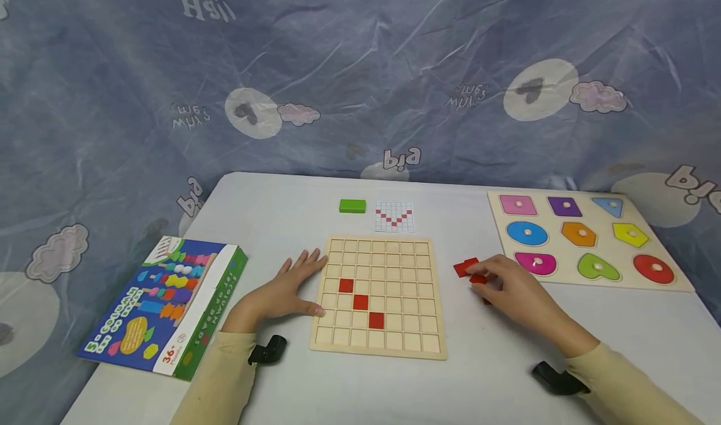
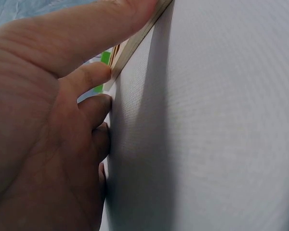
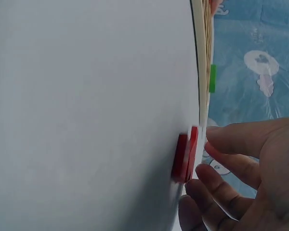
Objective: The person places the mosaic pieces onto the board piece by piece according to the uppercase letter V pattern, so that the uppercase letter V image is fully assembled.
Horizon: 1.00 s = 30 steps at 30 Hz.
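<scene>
A wooden grid board [image 1: 394, 275] lies flat, with three red square tiles [image 1: 360, 302] set diagonally in its cells. My left hand [image 1: 284, 293] rests at the board's left edge, fingers spread and thumb near the lower left side. In the left wrist view, the thumb overlaps the wooden edge. My right hand [image 1: 515, 290] is right of the board, with loosely bent fingers over a small group of loose red tiles [image 1: 465, 266]. The right wrist view shows red tiles [image 3: 185, 156] close beside the fingertips, partly overlapping one another. The hand hides some of this group.
Behind the board are a green block [image 1: 352, 206] and a pattern card [image 1: 394, 216] with a red V on a grid. A shape puzzle board [image 1: 569, 275] with knobbed pieces lies at the right. A blue-and-green box [image 1: 163, 306] lies at the left. Patterned fabric [image 1: 360, 74] hangs behind.
</scene>
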Each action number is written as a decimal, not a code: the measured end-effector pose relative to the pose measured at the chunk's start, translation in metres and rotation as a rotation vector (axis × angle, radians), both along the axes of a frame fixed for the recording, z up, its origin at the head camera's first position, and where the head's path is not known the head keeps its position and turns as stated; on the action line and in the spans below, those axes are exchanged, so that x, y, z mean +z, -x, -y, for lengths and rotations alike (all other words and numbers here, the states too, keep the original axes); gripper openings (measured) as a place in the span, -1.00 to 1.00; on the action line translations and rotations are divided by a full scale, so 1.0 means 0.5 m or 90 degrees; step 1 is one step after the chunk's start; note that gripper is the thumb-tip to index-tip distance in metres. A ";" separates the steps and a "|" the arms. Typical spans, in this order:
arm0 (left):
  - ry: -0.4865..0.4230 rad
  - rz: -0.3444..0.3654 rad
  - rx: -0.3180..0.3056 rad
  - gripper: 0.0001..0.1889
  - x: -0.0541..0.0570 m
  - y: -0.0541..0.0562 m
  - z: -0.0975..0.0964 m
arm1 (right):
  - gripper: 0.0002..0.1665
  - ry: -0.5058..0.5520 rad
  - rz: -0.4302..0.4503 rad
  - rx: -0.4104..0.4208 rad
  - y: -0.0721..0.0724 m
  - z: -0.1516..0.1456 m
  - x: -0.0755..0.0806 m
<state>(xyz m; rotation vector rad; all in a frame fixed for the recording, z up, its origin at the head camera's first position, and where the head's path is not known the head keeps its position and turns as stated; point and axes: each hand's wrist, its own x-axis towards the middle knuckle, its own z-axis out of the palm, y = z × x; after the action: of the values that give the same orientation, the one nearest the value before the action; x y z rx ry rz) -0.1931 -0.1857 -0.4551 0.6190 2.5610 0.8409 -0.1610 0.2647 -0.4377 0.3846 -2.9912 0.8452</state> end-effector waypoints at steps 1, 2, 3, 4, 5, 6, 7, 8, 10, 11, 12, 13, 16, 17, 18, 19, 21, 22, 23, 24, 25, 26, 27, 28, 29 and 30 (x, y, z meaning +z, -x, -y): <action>-0.001 -0.001 0.000 0.18 -0.001 0.000 0.000 | -0.62 -0.004 0.001 -0.007 0.000 -0.005 -0.001; -0.001 -0.001 -0.001 0.18 -0.002 0.000 0.001 | -0.61 -0.007 0.002 -0.013 0.001 -0.009 -0.002; 0.000 -0.002 -0.001 0.18 -0.003 0.000 0.001 | -0.60 -0.008 0.004 -0.017 0.001 -0.013 -0.003; 0.000 -0.003 -0.001 0.18 -0.003 0.000 0.001 | -0.59 -0.009 0.004 -0.020 0.001 -0.015 -0.004; 0.001 -0.002 0.000 0.18 -0.003 0.000 0.002 | -0.58 -0.009 0.005 -0.022 0.001 -0.018 -0.004; 0.002 -0.001 0.001 0.18 -0.002 0.000 0.002 | -0.58 -0.009 0.005 -0.023 0.001 -0.019 -0.004; 0.000 -0.002 0.000 0.18 -0.001 0.000 0.002 | -0.57 -0.008 0.005 -0.023 0.002 -0.020 -0.005; -0.001 -0.002 0.001 0.18 -0.001 -0.001 0.003 | -0.57 -0.008 0.005 -0.022 0.002 -0.020 -0.004; -0.003 -0.002 0.001 0.19 0.000 -0.001 0.003 | -0.57 -0.007 0.005 -0.019 0.003 -0.019 -0.004; -0.002 -0.002 0.001 0.18 0.001 -0.001 0.003 | -0.58 -0.007 0.004 -0.018 0.003 -0.019 -0.004; -0.003 -0.003 0.000 0.18 0.000 -0.001 0.003 | -0.58 -0.007 0.003 -0.016 0.004 -0.018 -0.004; -0.006 -0.006 -0.002 0.18 0.000 -0.001 0.003 | -0.58 -0.007 0.003 -0.014 0.004 -0.017 -0.005; -0.006 -0.002 -0.001 0.18 0.000 -0.001 0.003 | -0.59 -0.008 0.006 -0.014 0.005 -0.013 -0.006; -0.009 -0.003 -0.002 0.18 0.000 -0.001 0.003 | -0.58 -0.009 0.008 -0.015 0.005 -0.012 -0.007; -0.012 -0.004 -0.003 0.18 0.000 -0.002 0.003 | -0.58 -0.010 0.010 -0.016 0.006 -0.010 -0.007; -0.014 -0.005 -0.003 0.18 0.001 -0.002 0.003 | -0.58 -0.011 0.012 -0.018 0.006 -0.008 -0.007; -0.014 -0.007 -0.004 0.18 0.000 -0.002 0.003 | -0.59 -0.015 0.014 -0.021 0.007 -0.005 -0.007; -0.012 -0.007 -0.004 0.18 0.000 -0.002 0.003 | -0.59 -0.015 0.014 -0.022 0.008 -0.004 -0.007; -0.014 -0.009 -0.005 0.18 0.000 -0.002 0.003 | -0.60 -0.014 0.012 -0.021 0.009 -0.003 -0.007; -0.015 -0.009 -0.005 0.18 0.000 -0.002 0.003 | -0.60 -0.013 0.009 -0.020 0.009 -0.002 -0.008; -0.015 -0.008 -0.005 0.17 0.000 -0.002 0.003 | -0.60 -0.011 0.006 -0.018 0.010 -0.002 -0.008; -0.015 -0.007 -0.005 0.17 0.000 -0.002 0.003 | -0.59 -0.011 0.002 -0.017 0.010 -0.002 -0.008; -0.015 -0.005 -0.004 0.17 0.001 -0.003 0.003 | -0.59 -0.009 -0.001 -0.016 0.010 -0.002 -0.008; -0.014 -0.005 -0.003 0.17 0.002 -0.003 0.003 | -0.58 -0.009 -0.004 -0.014 0.010 -0.002 -0.008; -0.016 -0.005 -0.004 0.16 0.002 -0.004 0.002 | -0.57 -0.010 -0.007 -0.014 0.010 -0.002 -0.008; -0.015 -0.005 -0.003 0.16 0.003 -0.004 0.002 | -0.57 -0.012 -0.008 -0.015 0.010 -0.002 -0.008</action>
<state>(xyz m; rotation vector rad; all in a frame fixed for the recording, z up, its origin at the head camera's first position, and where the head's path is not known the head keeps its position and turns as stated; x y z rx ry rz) -0.1911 -0.1869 -0.4535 0.6372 2.5589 0.8691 -0.1658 0.2656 -0.4418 0.3530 -2.9876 0.8112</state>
